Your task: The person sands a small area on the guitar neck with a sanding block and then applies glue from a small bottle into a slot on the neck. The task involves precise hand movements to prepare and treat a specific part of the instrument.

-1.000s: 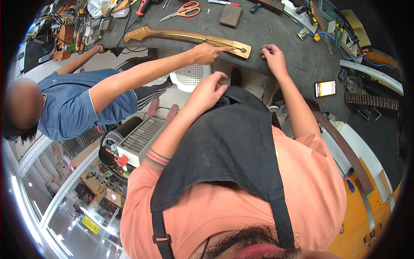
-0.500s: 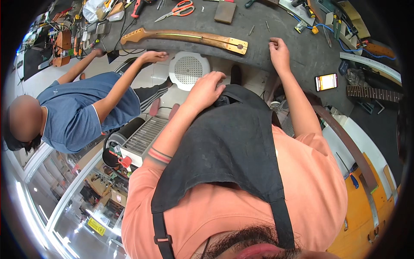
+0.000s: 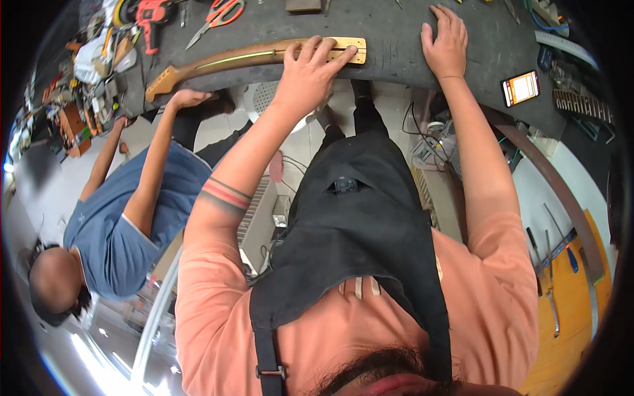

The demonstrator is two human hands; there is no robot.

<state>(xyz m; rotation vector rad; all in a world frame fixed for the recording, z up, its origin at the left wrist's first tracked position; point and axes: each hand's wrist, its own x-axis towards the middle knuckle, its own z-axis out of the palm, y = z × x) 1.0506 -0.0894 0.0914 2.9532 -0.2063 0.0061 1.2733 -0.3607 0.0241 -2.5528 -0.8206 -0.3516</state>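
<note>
A wooden guitar neck [image 3: 224, 59] lies along the near edge of the dark workbench [image 3: 396, 39], headstock to the left. My left hand [image 3: 310, 66] lies over the neck's right end, fingers draped across it and thumb at the near side. My right hand [image 3: 446, 39] rests flat on the bench top to the right, fingers apart, holding nothing. A co-worker in a blue shirt [image 3: 125, 231] stands at my left. That person's hand [image 3: 188, 98] is at the bench edge just below the headstock, apart from the neck.
A phone with a lit screen [image 3: 520, 88] lies on the bench at right. Red-handled scissors [image 3: 221, 13] and a red power tool [image 3: 150, 16] lie at the back left among clutter. An orange surface with hand tools [image 3: 561, 277] is at lower right.
My left hand rose from in front of my apron and came down on the neck's right end. The co-worker's hand left the neck and dropped to the bench edge. My right hand stayed flat.
</note>
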